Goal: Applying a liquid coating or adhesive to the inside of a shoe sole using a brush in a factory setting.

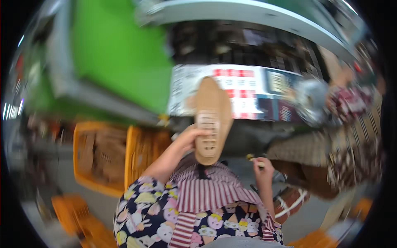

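Observation:
A tan shoe sole (213, 105) stands lengthwise in front of my chest, its rounded toe end pointing away from me. Recessed slots form a grid at its near, heel half. My left hand (189, 138) is closed round the left edge of the sole, thumb lying across the slotted part. To the right and lower, my right hand (264, 166) is closed on a small pale-handled tool (260, 164) with a yellowish tip, perhaps a brush; blur hides its exact kind. The right hand is apart from the sole.
A bright green surface (120, 53) fills the far left. Behind the sole lies a sheet (244, 80) with red and white blocks. Orange crates (128, 157) with brown pieces stand at left. On the right are a clear plastic-wrapped bundle (312, 99) and a person in a plaid garment (306, 149).

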Demonstrator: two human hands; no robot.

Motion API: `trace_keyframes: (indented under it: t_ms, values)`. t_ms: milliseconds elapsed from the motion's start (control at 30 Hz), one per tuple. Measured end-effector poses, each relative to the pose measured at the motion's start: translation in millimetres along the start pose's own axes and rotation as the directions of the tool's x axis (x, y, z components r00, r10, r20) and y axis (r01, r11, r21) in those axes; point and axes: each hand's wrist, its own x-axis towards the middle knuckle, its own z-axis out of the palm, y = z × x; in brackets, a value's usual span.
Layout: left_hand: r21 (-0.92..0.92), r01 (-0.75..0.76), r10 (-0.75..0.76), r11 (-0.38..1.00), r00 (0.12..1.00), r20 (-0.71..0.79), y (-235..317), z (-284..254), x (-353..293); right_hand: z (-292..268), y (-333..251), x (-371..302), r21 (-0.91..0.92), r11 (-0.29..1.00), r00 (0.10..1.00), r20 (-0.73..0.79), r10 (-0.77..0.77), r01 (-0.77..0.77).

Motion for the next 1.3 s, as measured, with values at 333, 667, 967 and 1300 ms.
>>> trace_keyframes:
  t_ms: [333, 667, 967, 1300]
  values:
    - [0.205, -0.355, 0.396, 0.912, 0.893, -0.216, -25.5, -53.4, -246.8, 75.4, -103.4, 35.1, 0.122, 0.892, 0.709, 0.563, -0.424, 0.436]
    - [0.033, -0.734, 0.380, 0.678, 0.311, -0.871, -83.5, -157.2, -412.4, 189.9, -193.9, 0.9, 0.357, 0.718, 0.428, 0.615, -0.662, 0.597]
    - [0.698, 0.401, 0.520, 0.593, 0.471, -0.712, -10.6, -303.4, -393.5, 162.4, -204.0, -7.0, 0.455, 0.827, 0.786, 0.352, -0.508, 0.331]
    - [0.991, -0.061, 0.072, -0.116, 0.995, 0.069, 31.1, -47.2, -155.8, 54.4, -66.8, -5.9, 0.583, 0.803, 0.916, -0.379, 0.131, 0.126]
